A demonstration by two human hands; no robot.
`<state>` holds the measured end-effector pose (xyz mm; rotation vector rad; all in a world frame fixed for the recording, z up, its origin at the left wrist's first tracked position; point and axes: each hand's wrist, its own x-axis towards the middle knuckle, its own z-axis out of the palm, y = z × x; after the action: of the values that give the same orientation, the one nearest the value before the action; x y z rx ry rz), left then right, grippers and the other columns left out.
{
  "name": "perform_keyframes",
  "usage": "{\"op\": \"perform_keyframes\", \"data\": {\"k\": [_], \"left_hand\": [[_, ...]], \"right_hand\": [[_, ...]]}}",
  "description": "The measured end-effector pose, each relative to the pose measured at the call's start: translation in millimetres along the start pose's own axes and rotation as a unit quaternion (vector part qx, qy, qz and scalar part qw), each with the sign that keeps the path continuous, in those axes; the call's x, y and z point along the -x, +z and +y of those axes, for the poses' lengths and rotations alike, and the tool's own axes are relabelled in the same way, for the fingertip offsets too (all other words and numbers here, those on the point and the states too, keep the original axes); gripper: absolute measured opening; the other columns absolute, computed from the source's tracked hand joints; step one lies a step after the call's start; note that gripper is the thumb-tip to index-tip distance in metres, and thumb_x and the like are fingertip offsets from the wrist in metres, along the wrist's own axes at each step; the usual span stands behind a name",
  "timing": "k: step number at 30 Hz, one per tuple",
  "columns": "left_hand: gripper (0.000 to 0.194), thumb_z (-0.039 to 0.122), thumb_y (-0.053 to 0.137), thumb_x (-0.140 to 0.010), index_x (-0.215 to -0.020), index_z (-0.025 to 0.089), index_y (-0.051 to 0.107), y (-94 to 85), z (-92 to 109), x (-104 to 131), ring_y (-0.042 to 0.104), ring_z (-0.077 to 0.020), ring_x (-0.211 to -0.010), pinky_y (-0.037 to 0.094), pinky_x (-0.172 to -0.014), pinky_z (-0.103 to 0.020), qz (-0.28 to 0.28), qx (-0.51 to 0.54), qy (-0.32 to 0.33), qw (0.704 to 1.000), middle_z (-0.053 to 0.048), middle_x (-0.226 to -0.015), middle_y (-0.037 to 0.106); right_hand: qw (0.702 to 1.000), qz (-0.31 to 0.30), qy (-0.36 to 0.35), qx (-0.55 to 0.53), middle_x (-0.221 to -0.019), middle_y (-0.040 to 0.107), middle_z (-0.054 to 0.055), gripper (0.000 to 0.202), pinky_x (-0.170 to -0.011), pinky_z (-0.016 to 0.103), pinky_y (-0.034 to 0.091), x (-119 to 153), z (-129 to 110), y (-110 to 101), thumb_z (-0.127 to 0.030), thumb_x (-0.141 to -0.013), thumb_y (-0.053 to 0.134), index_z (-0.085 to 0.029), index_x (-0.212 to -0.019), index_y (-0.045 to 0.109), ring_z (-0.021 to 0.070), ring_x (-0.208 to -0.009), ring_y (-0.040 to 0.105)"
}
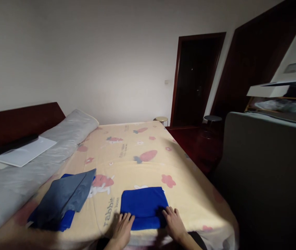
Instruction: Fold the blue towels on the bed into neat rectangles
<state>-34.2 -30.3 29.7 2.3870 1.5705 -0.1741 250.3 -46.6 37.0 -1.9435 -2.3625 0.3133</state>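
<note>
A blue cloth point(144, 203) lies folded into a rough rectangle near the front edge of the bed. Across its near part runs a fold line, with a narrow strip in front of it. My left hand point(123, 227) is at the near left corner, its fingers curled on the cloth's edge. On the opposite side, my right hand point(175, 222) has bent fingers closed at the right edge; the fingertips are partly in shadow. Further left lies a loose pile with a grey-blue cloth point(71, 191) on top and blue fabric point(67, 221) showing beneath it.
The bed carries a yellow patterned sheet point(137, 173). Along its left runs a long grey bolster-like roll point(59, 133) with a white flat panel point(25, 151) on it. A dark grey panel point(264, 173) stands close on the right. Two stools point(212, 118) are by the far doorway.
</note>
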Motion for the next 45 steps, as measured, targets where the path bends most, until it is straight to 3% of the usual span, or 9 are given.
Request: {"op": "perform_keyframes", "data": {"k": [6, 12, 18, 25, 29, 35, 38, 42, 45], "left_hand": [[0.085, 0.000, 0.032, -0.068, -0.146, 0.032, 0.031, -12.3, 16.8, 5.5, 0.031, -0.0142, -0.138, 0.023, -0.115, -0.035, -0.057, 0.069, 0.072, 0.993, 0.006, -0.153, 0.031], [0.080, 0.009, 0.039, -0.069, -0.146, 0.027, 0.031, -28.0, 13.3, 12.8, 0.028, -0.0164, -0.140, 0.018, -0.117, -0.037, -0.065, 0.058, 0.046, 0.995, 0.004, -0.154, 0.030], [0.073, 0.019, 0.043, -0.071, -0.143, 0.024, 0.037, -13.7, 1.7, 7.5, 0.027, -0.0192, -0.140, 0.014, -0.117, -0.038, -0.043, 0.060, 0.026, 0.997, 0.001, -0.153, 0.031], [0.063, 0.028, 0.042, -0.076, -0.139, 0.024, 0.043, -3.4, -5.3, 5.0, 0.031, -0.0229, -0.137, 0.015, -0.115, -0.039, -0.029, 0.065, 0.024, 0.997, -0.001, -0.152, 0.035], [0.063, 0.028, 0.041, -0.076, -0.139, 0.024, 0.044, -4.4, -4.7, 5.6, 0.030, -0.0221, -0.137, 0.014, -0.115, -0.039, -0.028, 0.072, 0.028, 0.997, -0.001, -0.152, 0.035], [0.062, 0.026, 0.041, -0.076, -0.138, 0.025, 0.044, -1.1, -6.9, 3.9, 0.031, -0.0210, -0.136, 0.015, -0.115, -0.039, -0.024, 0.076, 0.028, 0.996, 0.000, -0.151, 0.036], [0.064, 0.024, 0.041, -0.075, -0.139, 0.025, 0.043, -4.7, -3.3, 5.5, 0.031, -0.0210, -0.137, 0.014, -0.116, -0.039, -0.029, 0.072, 0.021, 0.997, 0.000, -0.151, 0.036], [0.075, 0.020, 0.046, -0.068, -0.143, 0.025, 0.039, -15.5, 7.4, 9.0, 0.025, -0.0226, -0.141, 0.014, -0.116, -0.041, -0.037, 0.052, 0.009, 0.998, 0.001, -0.156, 0.024], [0.080, 0.020, 0.048, -0.065, -0.144, 0.024, 0.037, -22.7, 9.7, 9.4, 0.020, -0.0231, -0.143, 0.014, -0.116, -0.044, -0.046, 0.048, -0.011, 0.998, 0.002, -0.158, 0.016]], "right_hand": [[0.991, -0.039, -0.098, -0.082, -0.123, 0.056, 0.008, 0.058, -0.103, 0.046, 0.024, 2.5, -6.4, 9.7, -0.012, -0.065, 0.046, -0.026, -0.121, 0.056, 0.0289, -0.118, 0.045], [0.995, -0.095, -0.019, -0.037, -0.137, 0.049, 0.018, 0.068, -0.101, 0.052, 0.027, 0.1, 9.3, 7.4, -0.019, -0.062, 0.055, -0.018, -0.130, 0.051, 0.0362, -0.125, 0.042], [0.994, -0.085, 0.072, -0.003, -0.151, 0.029, 0.021, 0.084, -0.106, 0.057, 0.019, -3.1, 11.7, -5.1, -0.018, -0.059, 0.060, -0.015, -0.140, 0.040, 0.0393, -0.135, 0.030], [0.981, -0.097, -0.097, -0.137, -0.136, 0.053, 0.010, 0.062, -0.107, 0.052, 0.022, 3.6, -4.7, -3.8, -0.031, -0.069, 0.056, -0.026, -0.130, 0.051, 0.0321, -0.126, 0.043], [0.985, -0.126, -0.048, -0.105, -0.142, 0.048, 0.013, 0.065, -0.108, 0.054, 0.022, 2.4, 6.9, -0.9, -0.035, -0.072, 0.056, -0.025, -0.136, 0.047, 0.0343, -0.131, 0.039], [0.988, -0.138, 0.072, 0.005, -0.154, 0.021, 0.018, 0.085, -0.113, 0.053, 0.017, -4.7, 17.1, -3.4, -0.019, -0.063, 0.059, -0.013, -0.144, 0.036, 0.0331, -0.142, 0.018], [0.991, -0.128, 0.022, -0.010, -0.156, 0.011, 0.016, 0.086, -0.114, 0.054, 0.012, -3.9, 6.4, -6.2, -0.019, -0.062, 0.057, -0.013, -0.145, 0.033, 0.0314, -0.143, 0.011], [0.976, -0.168, -0.098, -0.096, -0.156, 0.018, 0.011, 0.086, -0.112, 0.053, 0.016, -0.4, -3.8, -6.2, -0.028, -0.066, 0.058, -0.024, -0.147, 0.030, 0.0298, -0.141, 0.021], [0.977, -0.166, -0.078, -0.109, -0.154, 0.025, 0.011, 0.084, -0.111, 0.056, 0.017, -0.4, 4.0, 2.1, -0.036, -0.067, 0.061, -0.027, -0.146, 0.033, 0.0323, -0.140, 0.024]]}}
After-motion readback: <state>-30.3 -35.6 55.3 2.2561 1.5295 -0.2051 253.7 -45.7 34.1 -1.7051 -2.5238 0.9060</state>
